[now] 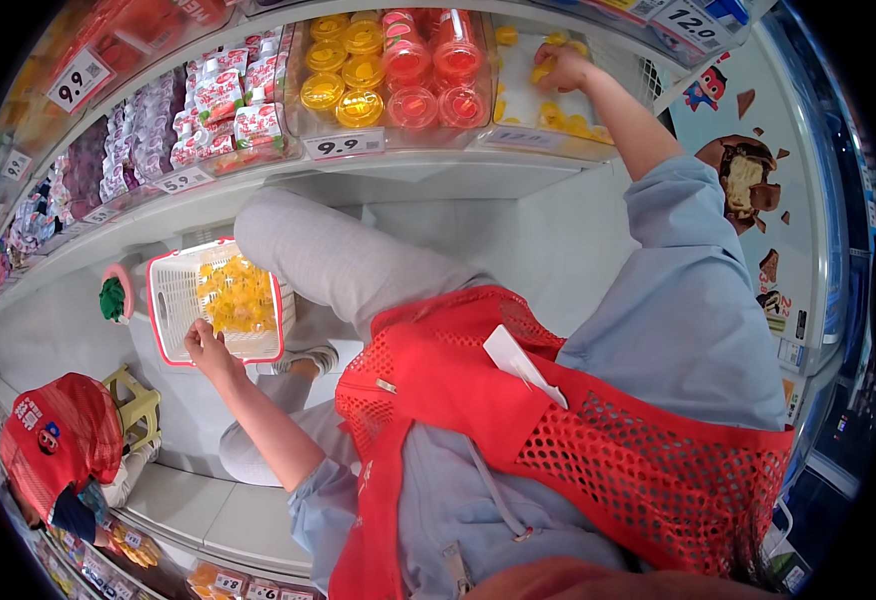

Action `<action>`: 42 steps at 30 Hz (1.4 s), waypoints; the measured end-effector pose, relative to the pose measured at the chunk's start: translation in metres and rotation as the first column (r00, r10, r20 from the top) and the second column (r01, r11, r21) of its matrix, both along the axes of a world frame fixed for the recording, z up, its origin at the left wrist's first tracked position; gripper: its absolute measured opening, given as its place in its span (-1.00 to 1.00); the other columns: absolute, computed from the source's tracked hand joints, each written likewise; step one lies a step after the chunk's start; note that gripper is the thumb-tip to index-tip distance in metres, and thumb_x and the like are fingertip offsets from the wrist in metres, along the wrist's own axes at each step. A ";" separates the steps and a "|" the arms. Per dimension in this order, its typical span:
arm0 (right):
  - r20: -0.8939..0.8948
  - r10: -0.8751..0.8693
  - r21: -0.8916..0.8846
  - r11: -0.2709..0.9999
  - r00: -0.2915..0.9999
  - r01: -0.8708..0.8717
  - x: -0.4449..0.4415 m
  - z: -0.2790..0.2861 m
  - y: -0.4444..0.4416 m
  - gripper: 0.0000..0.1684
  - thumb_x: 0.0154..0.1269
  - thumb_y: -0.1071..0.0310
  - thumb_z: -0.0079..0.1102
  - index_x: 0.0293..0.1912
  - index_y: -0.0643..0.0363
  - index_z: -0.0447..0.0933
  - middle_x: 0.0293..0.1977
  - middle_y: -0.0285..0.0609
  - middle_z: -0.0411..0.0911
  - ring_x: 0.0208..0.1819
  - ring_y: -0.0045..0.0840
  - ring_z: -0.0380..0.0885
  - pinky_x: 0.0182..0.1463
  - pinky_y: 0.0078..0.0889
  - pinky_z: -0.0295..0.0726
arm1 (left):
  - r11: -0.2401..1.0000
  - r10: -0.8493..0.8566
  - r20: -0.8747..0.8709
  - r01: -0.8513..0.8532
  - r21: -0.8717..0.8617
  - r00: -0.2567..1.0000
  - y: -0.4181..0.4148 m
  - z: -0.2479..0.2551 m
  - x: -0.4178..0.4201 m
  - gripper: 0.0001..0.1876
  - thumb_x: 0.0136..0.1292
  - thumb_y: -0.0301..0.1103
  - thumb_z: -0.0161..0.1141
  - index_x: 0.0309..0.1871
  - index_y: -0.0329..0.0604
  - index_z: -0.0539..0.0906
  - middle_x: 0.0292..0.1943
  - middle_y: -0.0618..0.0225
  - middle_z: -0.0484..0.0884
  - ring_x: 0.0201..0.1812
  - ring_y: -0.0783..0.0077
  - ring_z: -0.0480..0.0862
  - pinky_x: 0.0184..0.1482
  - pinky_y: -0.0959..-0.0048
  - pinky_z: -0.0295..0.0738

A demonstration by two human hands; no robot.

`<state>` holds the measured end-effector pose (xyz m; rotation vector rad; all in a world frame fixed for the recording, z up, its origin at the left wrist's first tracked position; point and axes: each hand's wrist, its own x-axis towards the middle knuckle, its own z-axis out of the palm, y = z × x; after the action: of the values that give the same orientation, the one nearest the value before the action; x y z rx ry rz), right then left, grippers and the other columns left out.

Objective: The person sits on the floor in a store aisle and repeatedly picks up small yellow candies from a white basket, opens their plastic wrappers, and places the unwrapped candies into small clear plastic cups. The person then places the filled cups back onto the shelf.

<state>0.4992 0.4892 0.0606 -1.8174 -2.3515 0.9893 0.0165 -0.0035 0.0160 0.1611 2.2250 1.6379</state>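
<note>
My right hand (564, 69) reaches into a clear-walled shelf bin (524, 97) at the top right. Its fingers curl around a small yellow piece (539, 72); more yellow pieces (552, 116) lie scattered on the bin's pale floor. Lower left, my left hand (211, 351) is at the near rim of a white plastic basket (175, 300) with a red edge. The left fingertips are bent inside it, and whether they pinch anything is too small to tell. A heap of small yellow wrapped pieces (239, 296) fills the basket's right part.
Beside the bin stand red-lidded cups (411, 106), yellow-lidded cups (359, 107) and spouted pouches (216, 97). An upper shelf with price tags (80, 80) overhangs. Left are a pink-rimmed container (128, 292), a yellow-green stool (134, 401) and a crouching person in a red vest (66, 427).
</note>
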 end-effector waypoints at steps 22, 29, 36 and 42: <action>-0.592 -0.575 -0.711 0.043 0.564 -0.702 -0.308 0.066 -0.331 -0.59 0.23 0.17 0.04 0.03 0.13 0.40 -0.13 -0.23 0.51 -0.22 -0.58 0.54 -0.52 -0.67 0.51 | 0.756 -0.361 0.041 0.266 0.598 0.932 0.013 0.102 0.108 -0.59 0.36 -0.36 -0.02 0.25 -0.23 0.31 0.13 0.28 0.35 0.08 0.41 0.44 0.09 0.43 0.39; -0.831 0.060 -0.525 0.241 0.553 -0.816 -0.352 0.036 -0.380 -0.57 0.21 0.25 0.04 0.10 0.04 0.39 -0.12 -0.27 0.50 -0.22 -0.59 0.54 -0.48 -0.60 0.50 | 0.757 -0.194 0.177 0.032 0.653 0.965 -0.042 0.079 0.090 -0.52 0.31 -0.40 0.06 0.28 -0.22 0.27 0.08 0.24 0.40 0.05 0.41 0.45 0.07 0.41 0.40; -0.730 0.682 0.335 0.406 0.038 -0.850 -0.356 0.014 -0.390 -0.36 0.05 0.39 0.15 0.19 0.01 0.31 0.06 -0.13 0.43 0.07 -0.29 0.44 0.10 -0.36 0.43 | 0.728 -0.138 0.045 0.071 0.682 0.989 -0.047 0.067 0.089 -0.42 0.16 -0.56 0.17 0.27 -0.22 0.27 0.16 0.24 0.33 0.13 0.35 0.40 0.09 0.38 0.41; -0.762 0.615 0.230 0.548 0.201 -0.804 -0.352 0.018 -0.393 -0.33 0.06 0.38 0.17 0.22 0.02 0.27 0.06 -0.11 0.43 0.08 -0.26 0.45 0.10 -0.32 0.43 | 0.675 -0.153 0.010 0.097 0.731 0.988 -0.046 0.065 0.089 -0.38 0.12 -0.61 0.18 0.26 -0.20 0.23 0.19 0.25 0.29 0.17 0.33 0.38 0.14 0.35 0.41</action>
<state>0.1475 0.0959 0.0790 0.1098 -2.3635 1.6879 0.1056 -0.0493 0.0805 0.4429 1.3346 2.3153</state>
